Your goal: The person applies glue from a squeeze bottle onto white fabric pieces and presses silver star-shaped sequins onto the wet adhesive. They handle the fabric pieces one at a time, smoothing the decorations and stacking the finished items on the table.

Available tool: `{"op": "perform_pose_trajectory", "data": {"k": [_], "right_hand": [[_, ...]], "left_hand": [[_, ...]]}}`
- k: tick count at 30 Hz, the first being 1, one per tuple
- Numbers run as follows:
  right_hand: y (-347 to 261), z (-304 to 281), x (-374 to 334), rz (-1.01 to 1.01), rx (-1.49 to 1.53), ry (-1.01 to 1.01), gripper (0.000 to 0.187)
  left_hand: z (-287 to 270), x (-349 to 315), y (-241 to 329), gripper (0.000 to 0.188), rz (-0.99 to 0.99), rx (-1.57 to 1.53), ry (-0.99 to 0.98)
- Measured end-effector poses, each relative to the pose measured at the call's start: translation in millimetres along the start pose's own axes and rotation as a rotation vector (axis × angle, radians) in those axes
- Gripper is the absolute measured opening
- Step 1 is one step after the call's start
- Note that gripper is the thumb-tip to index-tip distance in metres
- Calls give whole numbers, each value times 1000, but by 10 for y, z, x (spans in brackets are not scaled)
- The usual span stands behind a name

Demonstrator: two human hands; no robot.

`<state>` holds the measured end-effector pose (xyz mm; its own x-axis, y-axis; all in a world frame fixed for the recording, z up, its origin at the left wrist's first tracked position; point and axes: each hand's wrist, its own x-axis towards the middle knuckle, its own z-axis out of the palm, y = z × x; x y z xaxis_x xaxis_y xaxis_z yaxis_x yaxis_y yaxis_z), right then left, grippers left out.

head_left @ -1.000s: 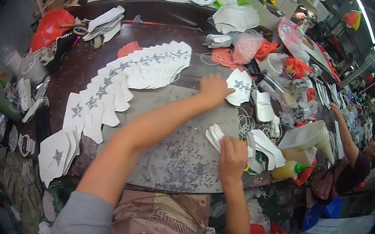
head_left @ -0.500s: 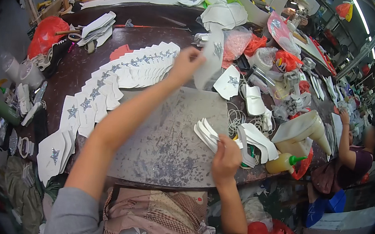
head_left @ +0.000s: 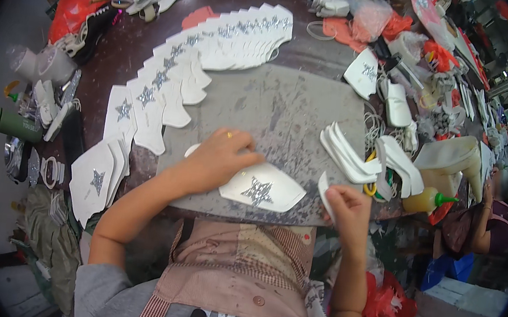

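Observation:
A white shoe-upper panel with a silver glitter star [head_left: 258, 191] lies near the front of the grey work board. My left hand [head_left: 224, 156] rests over its left part, fingers bent and closed on its upper edge; that part of the panel is hidden under the hand. To the right, my right hand [head_left: 349, 210] pinches a narrow, curved white piece [head_left: 324, 195] between thumb and fingers. This piece is held close to the panel's right tip, apart from it. Just beyond the right hand lies a small stack of curved white pieces [head_left: 345, 153].
Overlapping star panels [head_left: 161, 79] fan round the left and far sides of the grey board [head_left: 260, 103]. At right stand a yellowish bottle with green tip [head_left: 423, 199] and a cut plastic jug [head_left: 448, 157]. A co-worker [head_left: 501, 215] sits far right.
My left hand has come back from the far side, and a star panel now lies under it. The right hand has drawn a curved white piece away from the stack. The view has tipped down.

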<state>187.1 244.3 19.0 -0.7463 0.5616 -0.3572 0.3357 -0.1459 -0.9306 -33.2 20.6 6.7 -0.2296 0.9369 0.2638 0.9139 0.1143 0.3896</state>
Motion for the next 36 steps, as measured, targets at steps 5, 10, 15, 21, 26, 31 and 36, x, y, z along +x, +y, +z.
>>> {"op": "perform_pose_trajectory", "data": {"k": [5,10,15,21,26,31,36], "right_hand": [[-307,159,-129,-74,-166,-51,15],[-446,811,-90,-88,-388,-401,16],[-415,1059,102,-14,-523,-529,17],[-382,1088,129,7,-549,-488,19],[-392,1087,136,46,-546,-488,19],[-428,1124,127,47,-577,-479,20],[-422,1117,123,28,-592,-486,20]], "left_hand": [[-186,-184,196,42,-15,93,308],[-4,-901,580,47,-255,-34,265],[118,-1046,490,44,-221,-18,249],[182,-1097,592,40,-296,-135,375],[382,-1255,730,40,-143,-126,324],[460,-1258,775,45,-196,-49,271],[477,-1188,794,51,-206,148,216]]}}
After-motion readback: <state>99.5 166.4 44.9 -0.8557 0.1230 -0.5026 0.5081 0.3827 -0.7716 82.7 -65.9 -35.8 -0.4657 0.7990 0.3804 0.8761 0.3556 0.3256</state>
